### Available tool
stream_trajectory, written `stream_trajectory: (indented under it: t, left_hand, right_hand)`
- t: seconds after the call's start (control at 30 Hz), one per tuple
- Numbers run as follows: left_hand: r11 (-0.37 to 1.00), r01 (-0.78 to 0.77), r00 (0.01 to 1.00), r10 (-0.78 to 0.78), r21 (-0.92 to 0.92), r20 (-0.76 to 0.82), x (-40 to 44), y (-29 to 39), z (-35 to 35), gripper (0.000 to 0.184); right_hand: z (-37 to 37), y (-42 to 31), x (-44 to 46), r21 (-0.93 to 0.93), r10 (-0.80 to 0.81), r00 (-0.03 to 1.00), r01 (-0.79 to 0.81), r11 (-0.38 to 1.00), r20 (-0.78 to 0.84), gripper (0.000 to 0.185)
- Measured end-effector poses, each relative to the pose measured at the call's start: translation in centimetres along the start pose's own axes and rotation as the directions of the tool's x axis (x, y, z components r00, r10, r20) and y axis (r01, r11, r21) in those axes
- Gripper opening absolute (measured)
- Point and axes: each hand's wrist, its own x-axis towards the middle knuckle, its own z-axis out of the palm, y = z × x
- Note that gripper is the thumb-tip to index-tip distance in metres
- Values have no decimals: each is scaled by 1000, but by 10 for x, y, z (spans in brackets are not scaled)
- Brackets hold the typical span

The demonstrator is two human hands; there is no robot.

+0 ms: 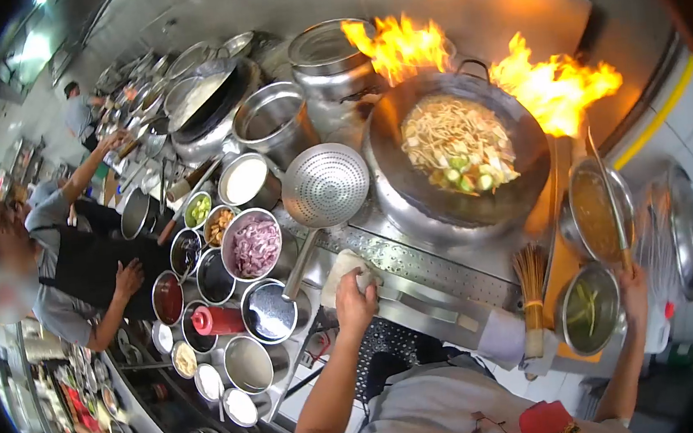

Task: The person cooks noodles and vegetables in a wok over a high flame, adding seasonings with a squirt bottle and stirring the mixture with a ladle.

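Note:
My left hand is closed around a folded beige cloth at the front edge of the stove. Out to the right, my right hand grips the wooden handle of a long wok tool; its head is hard to make out. That tool passes over a metal bowl of brown broth. Between and beyond my hands, a large wok sits on the burner with noodle-like strips and green vegetable slices in it. Tall flames rise behind the wok.
A perforated strainer lies left of the wok, near a bowl of sliced onions, a red squeeze bottle and several sauce pots. A bamboo brush and a pot with green pieces stand right. A co-worker stands left.

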Motion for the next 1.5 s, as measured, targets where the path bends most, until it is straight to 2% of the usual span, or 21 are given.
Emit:
stream_trajectory:
  t: [0.03,0.13,0.17,0.27,0.33,0.4,0.5,0.63,0.73,0.77,0.8,0.87,0.93,1.0,1.03,1.13,1.17,1.27,1.3,1.4,1.5]
  left_hand:
    - [1000,-29,999,29,10,14,0,-7,-1,45]
    - [999,11,998,-14,43,61,1,3,-5,47]
    - [995,95,986,-96,16,137,0,9,-4,47]
    - [989,-42,998,34,144,58,13,23,-20,45]
    - [934,-95,988,132,344,-84,66,30,-74,45]
    - [907,-9,983,86,422,-163,142,16,-129,40]
    - [838,62,995,-12,541,-95,248,-65,-152,32]
    - [720,-3,985,-116,694,125,297,-126,-150,33]
    - [687,-70,958,-155,723,240,296,-127,-148,38]
    - [671,-87,950,-167,736,265,294,-128,-147,39]
    - [656,-105,943,-173,748,284,295,-127,-147,40]
    - [712,-98,959,-118,695,256,300,-114,-160,40]
    - [806,7,985,-109,592,136,328,-104,-170,40]
    - [970,180,978,-158,166,-137,366,-126,-155,46]
    - [956,292,951,-291,-13,-105,385,-133,-148,44]
    - [778,473,856,-517,-413,6,417,-144,-113,38]
    - [696,502,824,-564,-514,42,420,-146,-100,36]
    - [476,528,744,-659,-703,112,416,-128,-92,28]
    - [462,534,741,-659,-708,129,414,-127,-89,28]
    - [588,540,784,-612,-602,105,407,-128,-86,33]
    - [783,494,845,-534,-379,-1,415,-165,-64,42]
  right_hand:
    - [16,-26,-7,186,85,995,-94,978,57,43]
    - [93,-151,-38,520,-129,954,-33,853,272,48]
    - [112,-182,-32,550,-147,953,-22,835,263,50]
    - [181,-295,-6,641,-274,904,0,768,328,58]
    - [236,-360,18,631,-285,863,-49,774,417,52]
    - [304,-417,40,568,-244,883,-31,822,401,51]
    - [410,-469,107,430,-357,803,141,892,477,46]
    - [532,-499,159,82,-409,872,403,912,269,16]
    - [562,-514,155,-40,-203,886,241,970,417,16]
    - [575,-509,174,166,-143,835,63,984,532,6]
    - [574,-511,177,361,-75,777,-203,910,626,5]
    - [561,-522,178,546,-55,601,-680,488,797,6]
    - [545,-525,167,563,-126,551,-782,267,825,9]
    - [531,-522,158,526,-223,495,-844,105,840,13]
    - [523,-521,151,505,-256,482,-863,31,838,16]
    - [496,-518,128,552,-237,510,-815,174,827,16]
    - [483,-517,122,488,-197,456,-857,168,868,13]
    - [451,-515,110,533,-129,540,-710,460,832,10]
    - [440,-522,94,557,-91,647,-566,608,757,10]
    - [425,-526,90,293,-108,759,-112,950,642,6]
    - [447,-529,119,-89,-219,857,292,952,466,15]
